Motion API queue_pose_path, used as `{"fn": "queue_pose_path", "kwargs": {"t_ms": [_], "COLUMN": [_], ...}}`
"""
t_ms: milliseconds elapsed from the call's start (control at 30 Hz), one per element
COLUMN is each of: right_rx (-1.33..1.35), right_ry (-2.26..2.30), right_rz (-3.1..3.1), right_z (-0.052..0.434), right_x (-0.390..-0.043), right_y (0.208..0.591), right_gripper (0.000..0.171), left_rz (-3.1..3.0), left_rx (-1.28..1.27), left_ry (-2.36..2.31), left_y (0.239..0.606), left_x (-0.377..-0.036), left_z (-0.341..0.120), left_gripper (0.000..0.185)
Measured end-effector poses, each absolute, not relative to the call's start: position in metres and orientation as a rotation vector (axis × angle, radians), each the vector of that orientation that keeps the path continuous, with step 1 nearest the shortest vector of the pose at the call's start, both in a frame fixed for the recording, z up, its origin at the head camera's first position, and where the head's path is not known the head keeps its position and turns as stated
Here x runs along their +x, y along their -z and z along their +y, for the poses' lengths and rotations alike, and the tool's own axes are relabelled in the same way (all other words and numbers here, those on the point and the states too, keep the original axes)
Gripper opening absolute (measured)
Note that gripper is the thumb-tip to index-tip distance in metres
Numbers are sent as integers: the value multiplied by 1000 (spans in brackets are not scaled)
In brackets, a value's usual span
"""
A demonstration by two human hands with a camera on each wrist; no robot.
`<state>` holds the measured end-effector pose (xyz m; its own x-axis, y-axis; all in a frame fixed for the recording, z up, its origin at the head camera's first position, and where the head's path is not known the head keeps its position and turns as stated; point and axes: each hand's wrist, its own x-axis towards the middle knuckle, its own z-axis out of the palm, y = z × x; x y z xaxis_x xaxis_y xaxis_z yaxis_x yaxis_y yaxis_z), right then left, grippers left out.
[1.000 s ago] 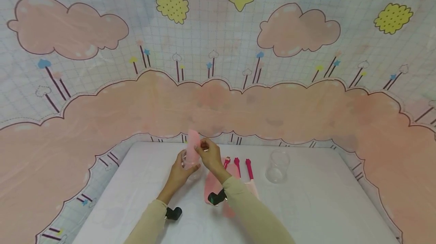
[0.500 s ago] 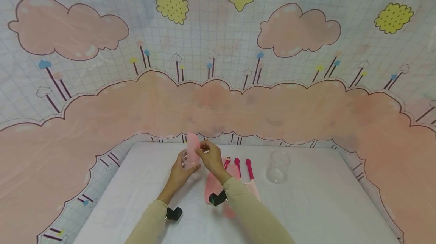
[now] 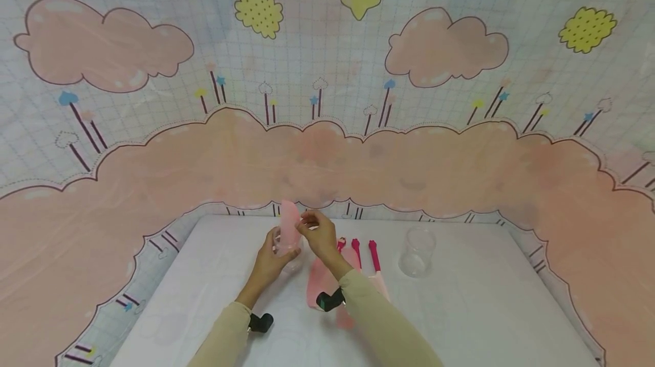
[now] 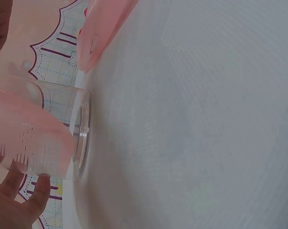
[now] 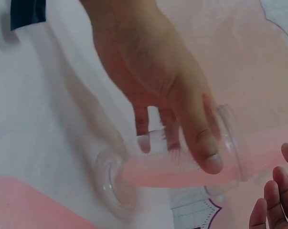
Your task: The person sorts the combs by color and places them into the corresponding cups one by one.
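My left hand (image 3: 269, 256) grips a clear glass jar (image 4: 82, 138) above the white table. Inside the jar stands a pink comb (image 3: 290, 225); its teeth show through the wall in the left wrist view, and its upper end sticks out of the mouth. In the right wrist view, my left hand's thumb and fingers wrap around the jar. Beside the comb's upper end is my right hand (image 3: 321, 237). Its fingertips (image 5: 272, 195) are spread and apart from the comb, holding nothing.
Right of the jar lies a flat pink item (image 3: 318, 284), partly under the right arm. Several dark pink handles, one a handle (image 3: 374, 256) at the right, lie beside it. A second clear jar (image 3: 417, 253) stands farther right. A patterned cloth (image 3: 327, 168) hangs behind the table.
The comb has sunk slightly lower into the jar. My right hand has let go of it and shifted a little to the right. My left hand stays around the jar.
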<state>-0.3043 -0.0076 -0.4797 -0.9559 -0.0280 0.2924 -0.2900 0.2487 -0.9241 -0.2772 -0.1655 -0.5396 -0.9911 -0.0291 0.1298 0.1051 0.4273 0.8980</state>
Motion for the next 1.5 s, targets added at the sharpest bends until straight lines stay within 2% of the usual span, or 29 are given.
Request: {"fn": "queue_pose_path", "kwargs": {"t_ms": [467, 800, 1133, 1500], "right_rx": [295, 300, 271, 232], "right_ry": [-1884, -1905, -1900, -1885], "right_rz": [-2170, -2119, -2140, -2131], "right_z": [10, 24, 48, 69], "right_x": [-291, -277, -243, -243], "right_y": [466, 454, 416, 432], "right_gripper": [24, 20, 19, 20], "left_rz": [-2526, -2546, -2542, -2541], "left_rx": [-74, -59, -64, -76], "left_ry": [1629, 1621, 1637, 1640], "left_y": [546, 542, 540, 543], "left_x": [-277, -278, -277, -279], "left_z": [-167, -168, -167, -167], "left_gripper": [87, 90, 91, 90]}}
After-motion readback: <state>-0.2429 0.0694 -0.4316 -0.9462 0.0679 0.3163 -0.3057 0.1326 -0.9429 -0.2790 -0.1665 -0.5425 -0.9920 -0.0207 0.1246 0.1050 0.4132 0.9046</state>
